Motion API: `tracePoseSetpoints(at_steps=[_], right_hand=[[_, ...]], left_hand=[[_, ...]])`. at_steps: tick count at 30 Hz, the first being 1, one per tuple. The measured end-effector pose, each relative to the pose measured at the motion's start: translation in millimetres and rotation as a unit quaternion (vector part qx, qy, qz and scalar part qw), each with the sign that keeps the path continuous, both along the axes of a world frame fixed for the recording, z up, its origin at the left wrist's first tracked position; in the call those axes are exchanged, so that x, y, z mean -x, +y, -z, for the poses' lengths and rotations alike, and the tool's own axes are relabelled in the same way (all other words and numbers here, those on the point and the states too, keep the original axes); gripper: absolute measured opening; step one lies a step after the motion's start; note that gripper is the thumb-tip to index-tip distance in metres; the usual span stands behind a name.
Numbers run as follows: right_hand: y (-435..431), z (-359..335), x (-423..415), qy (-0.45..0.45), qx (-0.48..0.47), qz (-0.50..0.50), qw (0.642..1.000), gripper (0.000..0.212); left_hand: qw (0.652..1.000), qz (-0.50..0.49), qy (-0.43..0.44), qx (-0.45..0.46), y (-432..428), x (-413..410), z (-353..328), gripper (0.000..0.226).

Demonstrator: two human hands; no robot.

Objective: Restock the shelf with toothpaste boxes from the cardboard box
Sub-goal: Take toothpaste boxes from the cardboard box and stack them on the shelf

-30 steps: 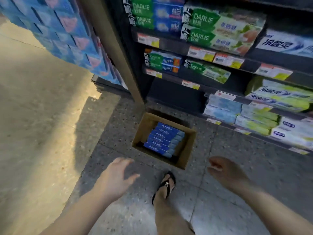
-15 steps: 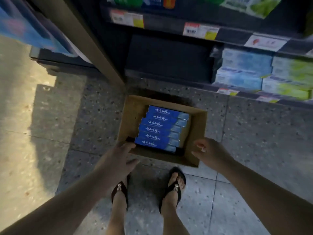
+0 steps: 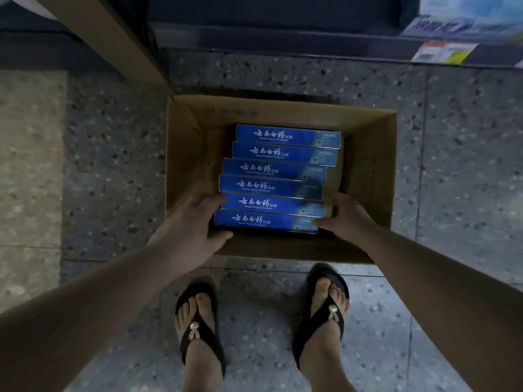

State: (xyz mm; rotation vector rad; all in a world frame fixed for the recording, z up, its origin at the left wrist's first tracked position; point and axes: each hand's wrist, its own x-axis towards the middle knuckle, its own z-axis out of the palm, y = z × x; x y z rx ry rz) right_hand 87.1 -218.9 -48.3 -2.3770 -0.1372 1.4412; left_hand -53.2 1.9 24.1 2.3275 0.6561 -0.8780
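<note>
An open cardboard box [image 3: 368,171] sits on the speckled floor right below me, in front of the shelf's dark bottom edge [image 3: 283,38]. Inside it lie several blue toothpaste boxes [image 3: 271,185] with white lettering, side by side in a row. My left hand [image 3: 189,230] is inside the carton with fingers and thumb around the left ends of the two nearest toothpaste boxes. My right hand [image 3: 348,219] clasps their right ends, thumb on the nearest one. These boxes still rest in the carton.
My two feet in black sandals [image 3: 198,329] [image 3: 322,315] stand just behind the carton. A beige upright [image 3: 113,29] slants at the upper left. A price tag [image 3: 444,52] and pale stocked packs [image 3: 464,24] show on the shelf at the upper right.
I have bent down over the carton, so it fills the view. Both hands moved from its near rim into it and closed on the ends of the nearest toothpaste boxes.
</note>
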Motion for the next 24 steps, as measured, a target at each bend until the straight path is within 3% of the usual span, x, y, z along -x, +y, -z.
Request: tracePoseSetpoints(at_steps=[4,10,18,24], right_hand=[[2,38,3,0.045,-0.016,0.098,0.994,0.087],[2,64,8,0.023,0.026,0.097,0.995,0.096],[5,45,28,-0.037,0.005,0.153,0.988,0.074],[4,17,38,-0.143,-0.057,-0.026,0.988,0.051]], left_hand=[[1.000,-0.010,-0.017,0.013,3,-7,32,0.064],[1.000,-0.011,-0.029,0.005,13,-8,58,0.061],[0.999,-0.030,-0.016,-0.006,19,-5,54,0.056],[0.998,-0.051,-0.030,0.004,20,-4,51,0.052]])
